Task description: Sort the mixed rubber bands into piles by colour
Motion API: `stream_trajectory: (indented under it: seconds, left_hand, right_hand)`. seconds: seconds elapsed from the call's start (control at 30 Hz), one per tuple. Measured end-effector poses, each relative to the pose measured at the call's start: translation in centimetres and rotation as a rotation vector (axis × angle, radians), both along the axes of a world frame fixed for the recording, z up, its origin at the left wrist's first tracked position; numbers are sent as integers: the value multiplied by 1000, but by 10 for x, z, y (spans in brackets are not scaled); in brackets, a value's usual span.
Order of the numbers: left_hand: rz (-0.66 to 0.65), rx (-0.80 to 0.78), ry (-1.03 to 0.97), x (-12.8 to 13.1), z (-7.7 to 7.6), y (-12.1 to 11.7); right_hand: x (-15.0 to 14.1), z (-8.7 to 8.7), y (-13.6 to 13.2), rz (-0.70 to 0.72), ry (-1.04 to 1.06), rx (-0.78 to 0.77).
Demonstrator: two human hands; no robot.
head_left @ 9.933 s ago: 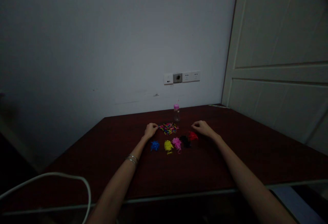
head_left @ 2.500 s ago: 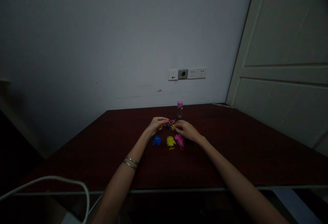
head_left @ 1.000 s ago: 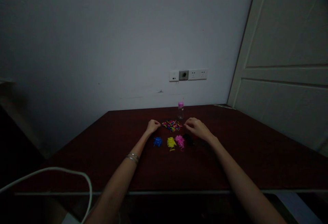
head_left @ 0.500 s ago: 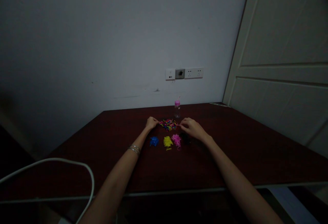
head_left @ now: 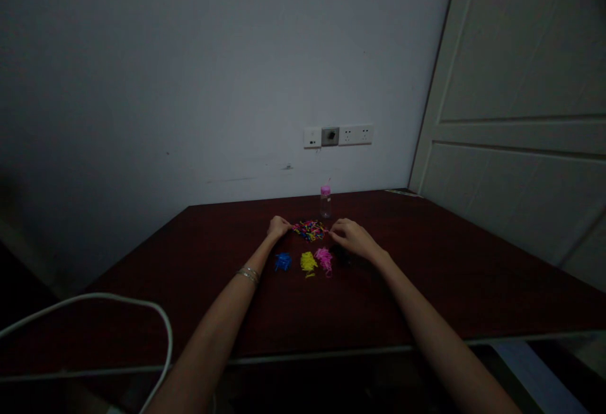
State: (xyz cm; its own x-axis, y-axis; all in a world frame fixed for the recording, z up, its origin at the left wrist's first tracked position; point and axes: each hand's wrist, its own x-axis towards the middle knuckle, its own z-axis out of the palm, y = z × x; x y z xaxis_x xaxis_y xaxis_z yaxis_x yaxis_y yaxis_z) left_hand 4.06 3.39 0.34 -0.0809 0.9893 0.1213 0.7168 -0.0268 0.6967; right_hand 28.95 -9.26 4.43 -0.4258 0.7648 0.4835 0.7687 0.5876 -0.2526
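Note:
A mixed heap of small coloured rubber bands (head_left: 310, 230) lies on the dark red table between my hands. At its left edge, my left hand (head_left: 279, 226) is closed in a pinch on a pinkish rubber band. My right hand (head_left: 351, 237) pinches a reddish band at the heap's right edge, its other fingers curled. Nearer me lie sorted piles: blue bands (head_left: 283, 261), yellow bands (head_left: 308, 262) and pink bands (head_left: 324, 259). A dark pile (head_left: 341, 254), hard to make out, sits partly under my right hand.
Behind the heap stands a clear bottle with a pink lid (head_left: 325, 202). A white cable (head_left: 161, 310) loops over the front left of the table (head_left: 449, 262). Sockets (head_left: 348, 135) are on the wall behind, and a pale panelled door (head_left: 516, 130) stands at the right.
The view has shifted slightly. Both hands stay at the two sides of the mixed heap, with hardly any visible movement. The piles look the same.

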Motion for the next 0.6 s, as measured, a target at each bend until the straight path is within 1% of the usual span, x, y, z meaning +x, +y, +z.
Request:
stream_trajectory:
  seconds: [0.17, 0.3, 0.43, 0.5, 0.6]
  left_hand:
    - [8, 1, -18, 0, -1, 1]
    - [20, 19, -118, -1, 1, 2]
    - [21, 65, -234, -1, 11, -3]
    - [-13, 90, -283, 1, 18, -8]
    - [-102, 102, -329, 6, 28, -19]
  right_hand:
    - [0, 0, 0, 1, 1, 4]
    - [1, 0, 2, -3, 7, -6]
    - [2, -1, 4, -10, 5, -3]
    - [2, -2, 4, -5, 7, -1]
    - [1, -2, 5, 7, 26, -2]
